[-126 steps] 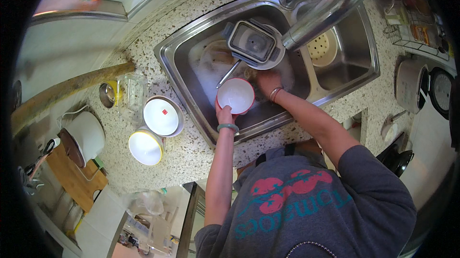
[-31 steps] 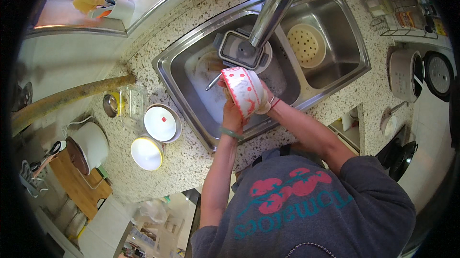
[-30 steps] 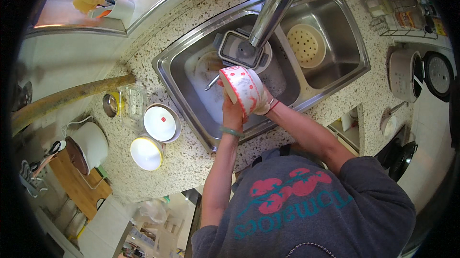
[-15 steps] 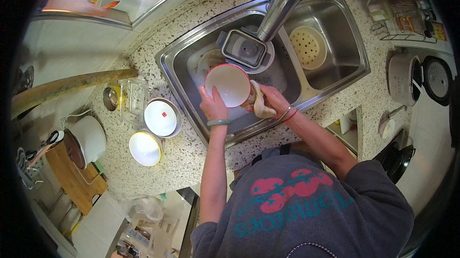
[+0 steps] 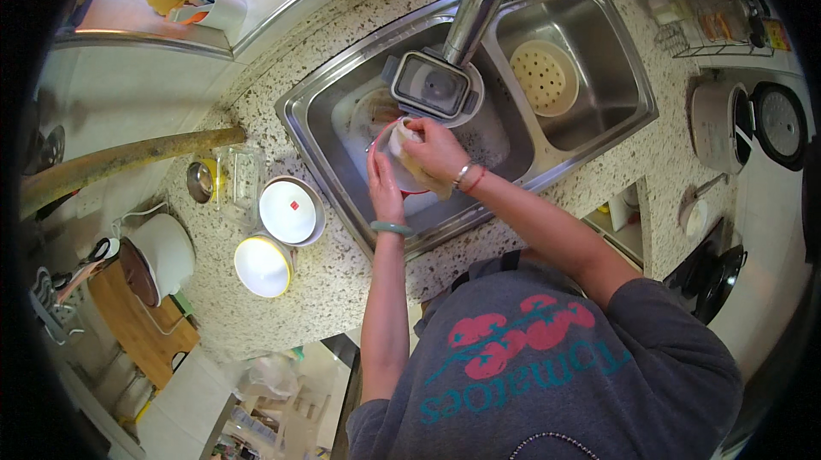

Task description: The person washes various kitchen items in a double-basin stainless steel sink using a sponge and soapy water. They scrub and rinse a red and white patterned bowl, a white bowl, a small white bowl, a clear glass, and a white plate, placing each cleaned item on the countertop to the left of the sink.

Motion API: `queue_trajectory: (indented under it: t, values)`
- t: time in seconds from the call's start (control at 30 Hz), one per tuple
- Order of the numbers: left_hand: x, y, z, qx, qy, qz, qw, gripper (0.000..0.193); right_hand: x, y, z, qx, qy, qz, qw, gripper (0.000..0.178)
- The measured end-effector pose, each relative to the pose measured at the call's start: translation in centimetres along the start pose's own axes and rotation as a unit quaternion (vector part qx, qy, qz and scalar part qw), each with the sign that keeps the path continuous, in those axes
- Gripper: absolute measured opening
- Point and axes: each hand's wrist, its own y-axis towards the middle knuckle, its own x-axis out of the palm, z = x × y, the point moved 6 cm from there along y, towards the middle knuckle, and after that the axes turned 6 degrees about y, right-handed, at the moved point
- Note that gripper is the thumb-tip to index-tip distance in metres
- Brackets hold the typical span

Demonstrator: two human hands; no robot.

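Over the left sink basin (image 5: 318, 122), my left hand (image 5: 386, 185) grips the side of a red-rimmed bowl (image 5: 384, 132), fingers pressed along its wall. My right hand (image 5: 438, 152) is closed on a pale, wet dishcloth (image 5: 399, 142) and presses it against the bowl's inside. Hand and cloth cover most of the bowl. Just beyond, a clear rectangular food container (image 5: 433, 84) with a grey rim rests over a white bowl (image 5: 473, 101). Suds lie in the basin around them.
The chrome faucet (image 5: 481, 7) reaches over the basin. A cream perforated strainer (image 5: 545, 78) sits in the right basin. On the speckled counter to the left stand a white bowl (image 5: 286, 212), a yellow-rimmed bowl (image 5: 262, 267) and a clear container (image 5: 239, 182).
My right hand has moved left and up with the dishcloth, from the bowl's right edge into its inside. The bowl is now tilted more and largely covered.
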Motion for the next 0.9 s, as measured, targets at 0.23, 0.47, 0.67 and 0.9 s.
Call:
queue_trajectory:
  t: [0.23,0.47,0.67,0.9]
  values:
    - [0.9,-1.7,1.9,-0.011,-0.06,0.044,0.997,0.052,3.3,-0.9,0.5,0.01,0.096,-0.119,0.988,0.021]
    - [-0.1,-2.1,5.9,0.158,0.171,0.032,0.972,0.046,2.6,-3.6,-0.9,-0.132,-0.114,-0.362,0.916,0.015]
    - [-3.4,-1.6,5.1,0.152,0.233,0.118,0.953,0.04,-2.8,-5.2,-1.0,-0.242,-0.278,-0.189,0.91,0.024]
    - [-1.6,-1.5,1.7,-0.067,-0.203,0.059,0.975,0.045,-4.3,-2.1,7.8,-0.053,-0.158,-0.113,0.979,0.019]
